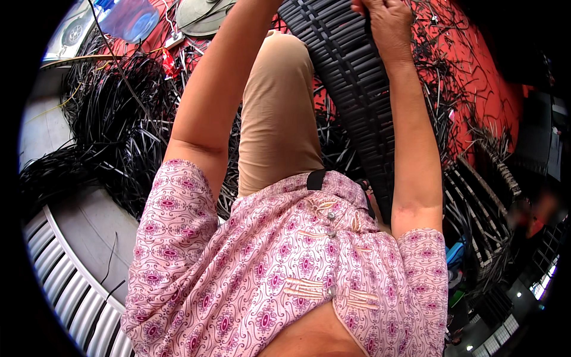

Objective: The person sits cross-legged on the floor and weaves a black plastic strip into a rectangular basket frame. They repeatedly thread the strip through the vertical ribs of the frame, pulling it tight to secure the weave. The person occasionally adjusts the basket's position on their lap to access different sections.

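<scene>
A long panel woven from black strips (345, 74) slants from the top middle down past my right leg. My right hand (389, 27) is at the panel's upper right edge, fingers curled closed. The top of the picture cuts off its fingertips, so what they hold does not show. My left forearm (217, 77) reaches up past my knee and leaves the view at the top, so the left hand is out of sight. Loose black strips (119, 113) lie heaped to the left of my leg.
Scraps of black strip litter the red floor (476, 65) on the right. At lower right stands an open frame of rods (476, 202). A white slatted chair (65, 285) is at lower left. A clear plastic container (134, 21), a power strip (173, 40) and a round grey base (199, 18) lie far left.
</scene>
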`<state>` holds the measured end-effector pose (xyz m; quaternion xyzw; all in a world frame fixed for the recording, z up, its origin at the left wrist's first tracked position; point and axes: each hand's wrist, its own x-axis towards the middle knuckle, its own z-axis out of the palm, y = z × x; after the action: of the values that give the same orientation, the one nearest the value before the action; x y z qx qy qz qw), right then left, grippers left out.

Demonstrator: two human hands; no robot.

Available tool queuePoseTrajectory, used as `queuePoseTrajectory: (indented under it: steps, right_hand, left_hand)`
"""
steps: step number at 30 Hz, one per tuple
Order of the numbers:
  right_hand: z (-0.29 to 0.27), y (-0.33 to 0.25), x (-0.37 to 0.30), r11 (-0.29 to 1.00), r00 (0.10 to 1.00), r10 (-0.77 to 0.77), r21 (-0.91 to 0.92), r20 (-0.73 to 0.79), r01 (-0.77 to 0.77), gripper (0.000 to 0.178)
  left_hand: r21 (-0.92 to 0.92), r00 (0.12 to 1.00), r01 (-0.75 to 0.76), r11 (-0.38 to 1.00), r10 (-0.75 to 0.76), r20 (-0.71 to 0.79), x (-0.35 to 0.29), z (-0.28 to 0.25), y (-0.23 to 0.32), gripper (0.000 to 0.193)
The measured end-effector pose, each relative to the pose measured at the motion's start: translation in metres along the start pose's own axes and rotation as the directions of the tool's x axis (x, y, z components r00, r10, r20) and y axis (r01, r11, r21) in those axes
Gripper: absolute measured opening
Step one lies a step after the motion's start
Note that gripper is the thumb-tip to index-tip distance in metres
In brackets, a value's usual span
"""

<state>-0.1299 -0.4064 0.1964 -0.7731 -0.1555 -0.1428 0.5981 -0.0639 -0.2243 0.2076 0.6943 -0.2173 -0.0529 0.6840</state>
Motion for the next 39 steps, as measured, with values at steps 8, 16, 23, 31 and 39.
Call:
queuePoseTrajectory:
  steps: [8,16,23,31,39]
  right_hand:
    - [-0.021,0.021,-0.029,0.935,0.920,0.354,0.082,-0.168,-0.344,0.018]
    - [-0.013,0.025,-0.044,0.903,0.938,0.251,-0.292,-0.240,-0.316,0.021]
    - [-0.008,0.031,-0.042,0.689,0.985,0.087,-0.705,-0.148,-0.167,0.028]
    - [-0.006,0.027,-0.039,0.644,0.988,0.091,-0.749,-0.128,-0.157,0.028]
    - [-0.007,0.028,-0.040,0.631,0.987,0.100,-0.759,-0.124,-0.159,0.029]
  left_hand:
    - [0.664,0.978,0.099,0.742,-0.194,0.071,-0.013,0.033,-0.050,0.020]
    - [0.882,0.992,-0.103,0.459,0.112,0.058,-0.023,0.054,-0.070,0.017]
    - [0.866,0.967,-0.150,0.477,0.252,0.029,-0.026,0.056,-0.077,0.014]
    - [0.913,0.985,-0.058,0.405,0.174,-0.014,-0.024,0.067,-0.071,0.012]
    - [0.937,0.977,-0.068,0.344,0.214,-0.007,-0.026,0.072,-0.077,0.013]
